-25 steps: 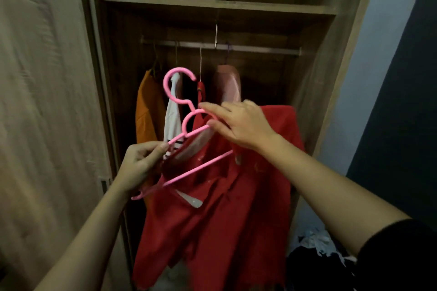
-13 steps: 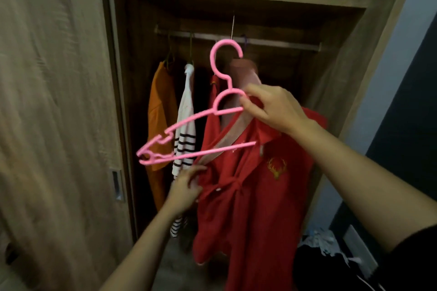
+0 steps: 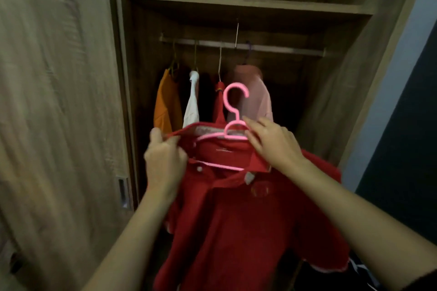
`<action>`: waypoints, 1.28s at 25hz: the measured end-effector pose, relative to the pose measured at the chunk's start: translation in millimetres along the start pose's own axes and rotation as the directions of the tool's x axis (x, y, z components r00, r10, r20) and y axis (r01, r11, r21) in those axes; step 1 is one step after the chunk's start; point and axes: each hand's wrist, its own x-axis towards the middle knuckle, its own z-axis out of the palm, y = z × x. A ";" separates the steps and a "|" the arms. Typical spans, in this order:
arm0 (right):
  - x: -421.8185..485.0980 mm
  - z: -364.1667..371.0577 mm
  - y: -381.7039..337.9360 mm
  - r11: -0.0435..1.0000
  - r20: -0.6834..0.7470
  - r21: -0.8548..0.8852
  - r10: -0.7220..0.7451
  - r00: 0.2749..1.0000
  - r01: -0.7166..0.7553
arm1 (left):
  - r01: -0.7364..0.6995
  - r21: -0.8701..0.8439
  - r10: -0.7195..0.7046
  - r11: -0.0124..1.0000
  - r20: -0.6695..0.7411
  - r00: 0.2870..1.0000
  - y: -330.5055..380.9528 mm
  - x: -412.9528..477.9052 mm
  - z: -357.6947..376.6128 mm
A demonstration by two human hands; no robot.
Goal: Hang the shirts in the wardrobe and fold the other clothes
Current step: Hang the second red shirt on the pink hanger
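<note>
A red polo shirt (image 3: 248,224) hangs in front of me, below the open wardrobe. A pink plastic hanger (image 3: 233,111) sits inside its neck opening, hook pointing up. My right hand (image 3: 272,142) pinches the hanger just under the hook, together with the collar. My left hand (image 3: 163,160) grips the shirt's left collar edge and stretches it outward. The hanger's lower bar shows inside the collar. The metal rail (image 3: 241,46) runs above, well clear of the hook.
On the rail hang an orange garment (image 3: 165,106), a white one (image 3: 192,104), a red one (image 3: 220,101) and a pale pink one (image 3: 255,92). A wooden shelf (image 3: 248,3) tops the rail. The sliding door (image 3: 59,101) stands at left. Dark clothes lie at lower right.
The hanger has gone from tilted outside the shirt to level inside its collar. My left hand rose from the shirt's front to the left collar edge.
</note>
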 end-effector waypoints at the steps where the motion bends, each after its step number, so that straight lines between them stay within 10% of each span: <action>1: 7.3 -1.8 -5.1 0.984 0.022 0.107 0.144 0.989 -0.145 | -0.188 -0.038 0.187 0.982 -0.025 0.982 19.4 -8.9 -0.2; 4: 16.3 -12.7 3.1 0.914 -0.025 0.352 0.224 0.974 -0.201 | -0.557 -0.137 0.572 0.819 0.104 0.814 36.0 -34.8 0.0; 10: 23.7 -34.9 11.2 0.863 -0.160 0.506 0.084 0.984 0.009 | -0.407 0.085 0.392 0.910 0.146 0.908 -9.6 44.5 -29.3; 18: -3.8 -38.4 31.3 0.947 0.111 0.246 0.187 0.976 -0.209 | -0.170 -0.453 0.329 0.875 0.300 0.895 -36.6 82.0 -39.4; 27: -18.7 -30.3 30.8 0.881 0.127 0.350 0.292 0.948 -0.318 | -0.097 -0.532 0.460 0.841 0.611 0.644 -19.2 93.5 -37.5; 32: -22.6 -41.6 37.1 0.745 0.088 0.579 0.348 0.933 -0.332 | -0.283 -0.486 0.494 0.827 0.386 0.779 -30.3 89.2 -46.9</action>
